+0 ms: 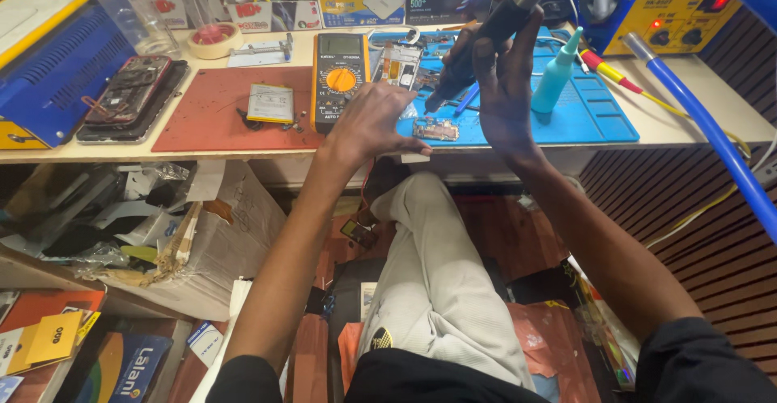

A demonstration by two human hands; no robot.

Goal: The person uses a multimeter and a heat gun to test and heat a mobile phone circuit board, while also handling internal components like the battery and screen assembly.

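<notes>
Knees and lap closest to the lens, in pale trousers [429, 273], seated at a low workbench [696, 128]; both forearms reach up and away toward its front edge. Left of the legs, under the bench, a clutter of cardboard and plastic wrap [162, 233]. Left hand [372, 124] lies palm down at the bench edge, fingers loosely curled and resting on the surface, holding nothing that can be seen; its fingertips sit just beside a small circuit board [435, 130] lying flat on the blue work mat [599, 120]. Right hand [502, 79] is raised above the mat, wrapped closed around the dark handle of a hot-air wand [473, 51], hose end up toward the top of the view, nozzle tilted down and left. Nozzle tip hangs above and a little behind the board, apart from it, not touching. Board thus lies between the two hands, nearer the left fingertips. Beyond the left hand, a yellow multimeter [341, 79] stands flat on a red mat [218, 108], a flat silver battery [270, 102] to its left. Teal squeeze bottle [557, 75] upright just right of the right hand. Farther left, an opened phone [129, 87]; far right, a blue and yellow rework station [672, 10].
</notes>
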